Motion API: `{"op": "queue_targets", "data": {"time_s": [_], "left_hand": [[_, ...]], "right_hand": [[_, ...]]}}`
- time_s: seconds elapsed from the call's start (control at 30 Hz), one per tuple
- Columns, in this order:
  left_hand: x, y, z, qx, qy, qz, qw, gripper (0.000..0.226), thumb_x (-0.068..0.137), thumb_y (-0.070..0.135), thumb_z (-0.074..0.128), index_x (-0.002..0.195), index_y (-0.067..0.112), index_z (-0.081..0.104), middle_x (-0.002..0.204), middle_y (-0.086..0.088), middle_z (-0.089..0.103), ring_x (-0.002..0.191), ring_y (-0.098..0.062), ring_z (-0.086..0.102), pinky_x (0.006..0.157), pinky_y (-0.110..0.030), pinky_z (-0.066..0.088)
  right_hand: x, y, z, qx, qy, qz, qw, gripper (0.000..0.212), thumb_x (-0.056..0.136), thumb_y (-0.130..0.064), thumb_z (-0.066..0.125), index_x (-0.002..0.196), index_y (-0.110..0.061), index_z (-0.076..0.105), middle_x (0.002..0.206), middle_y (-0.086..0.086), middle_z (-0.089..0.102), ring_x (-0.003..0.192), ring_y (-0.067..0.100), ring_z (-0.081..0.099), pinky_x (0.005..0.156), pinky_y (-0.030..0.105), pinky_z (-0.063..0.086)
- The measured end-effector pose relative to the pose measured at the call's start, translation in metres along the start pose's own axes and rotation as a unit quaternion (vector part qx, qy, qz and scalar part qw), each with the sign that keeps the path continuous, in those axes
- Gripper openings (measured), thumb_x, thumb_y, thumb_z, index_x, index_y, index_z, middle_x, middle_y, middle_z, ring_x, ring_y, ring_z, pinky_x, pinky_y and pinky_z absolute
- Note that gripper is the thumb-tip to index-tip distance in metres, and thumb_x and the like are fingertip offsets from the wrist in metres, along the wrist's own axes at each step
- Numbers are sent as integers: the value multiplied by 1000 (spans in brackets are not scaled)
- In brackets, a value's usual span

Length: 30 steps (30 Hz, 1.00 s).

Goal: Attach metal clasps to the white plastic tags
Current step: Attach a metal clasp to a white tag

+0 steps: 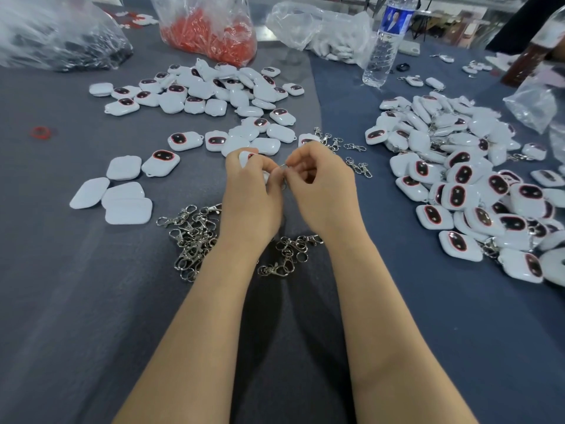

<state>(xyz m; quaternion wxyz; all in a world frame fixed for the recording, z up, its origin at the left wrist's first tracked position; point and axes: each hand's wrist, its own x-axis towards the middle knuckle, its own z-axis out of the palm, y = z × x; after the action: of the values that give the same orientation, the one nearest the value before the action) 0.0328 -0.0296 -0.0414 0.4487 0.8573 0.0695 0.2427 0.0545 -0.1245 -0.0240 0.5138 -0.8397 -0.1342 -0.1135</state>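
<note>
We judge the job about midway: on the right of the grey worktop (pixel 76 301) a large heap of finished tags (pixel 458 179) lies with bits of metal showing among them, while many bare tags (pixel 214 93) are spread across the centre and left, and a tangle of loose clasps (pixel 192 237) sits close to the forearms. One joint is in the making, in the middle of the view. The left hand (pixel 250 191), back towards us, has its fingers (pixel 269 166) curled round a single white tag (pixel 246 157), held just above the cloth. The right hand (pixel 321 191) meets it from the other side, thumb and forefinger pinching the small ring of a clasp (pixel 284 170) against the tag's edge. Both forearms reach straight up from the bottom of the view, nearly parallel. We cannot tell whether the ring has passed through the tag's loop, since the fingertips hide it
</note>
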Motion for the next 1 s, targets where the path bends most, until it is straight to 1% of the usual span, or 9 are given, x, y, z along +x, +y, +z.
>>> {"op": "queue_targets", "data": {"time_s": [0.1,0.2,0.4,0.57,0.67,0.73,0.83,0.9,1.0], "left_hand": [[0,1,0,-6,3,0,1000,5,94,14,54,92,14,58,119,-6,40,98,-12,45,84,-19,37],[0,3,-1,-10,15,2,1000,4,93,13,55,91,12,59,122,-10,42,102,-13,46,81,-16,34],[0,2,0,-16,6,19,1000,8,93,14,55,95,8,60,121,-9,43,87,1,37,78,-14,33],[0,1,-1,-19,21,14,1000,9,91,19,59,92,11,63,117,-6,44,78,6,39,74,-12,32],[0,2,-2,-14,8,6,1000,8,90,21,62,89,13,64,109,0,43,77,8,43,69,0,30],[0,2,-2,-6,4,8,1000,8,90,20,61,88,13,64,106,1,42,75,3,43,66,3,27],[-1,4,-3,-9,13,10,1000,5,89,17,61,85,14,63,103,2,43,74,7,43,67,5,27],[-1,5,-4,-16,18,4,1000,7,89,15,60,82,16,61,104,1,44,75,5,43,68,2,28],[-1,6,-4,-27,18,-5,999,12,89,13,59,79,20,56,107,-1,45,88,-6,44,73,-8,29]], "right_hand": [[1,0,-1,18,-1,16,1000,17,82,-4,62,76,-19,57,69,-9,56,57,-2,47,58,6,38],[3,2,-3,5,-7,30,1000,15,83,-9,63,74,-21,57,67,-10,56,56,-3,47,56,6,37],[3,4,-3,13,-15,14,1000,19,85,-7,62,81,-25,55,74,-9,56,62,1,49,61,8,40],[4,2,-4,31,-10,24,999,24,85,-5,63,74,-25,55,71,-6,57,63,5,51,59,10,39],[4,1,-5,44,4,28,999,22,86,-5,61,76,-24,55,72,-6,57,67,7,54,60,10,41],[3,0,-5,47,6,27,999,20,86,-4,60,78,-21,55,73,-6,56,67,8,53,63,11,44],[2,-1,-3,52,15,29,998,18,85,-3,60,81,-20,54,74,-8,55,65,4,51,64,12,45],[2,-2,-2,45,15,28,998,18,84,-3,61,80,-19,55,71,-9,55,63,2,50,62,10,43],[2,-3,-1,37,11,27,999,15,83,-3,61,79,-18,58,71,-9,57,63,2,50,61,8,41]]}}
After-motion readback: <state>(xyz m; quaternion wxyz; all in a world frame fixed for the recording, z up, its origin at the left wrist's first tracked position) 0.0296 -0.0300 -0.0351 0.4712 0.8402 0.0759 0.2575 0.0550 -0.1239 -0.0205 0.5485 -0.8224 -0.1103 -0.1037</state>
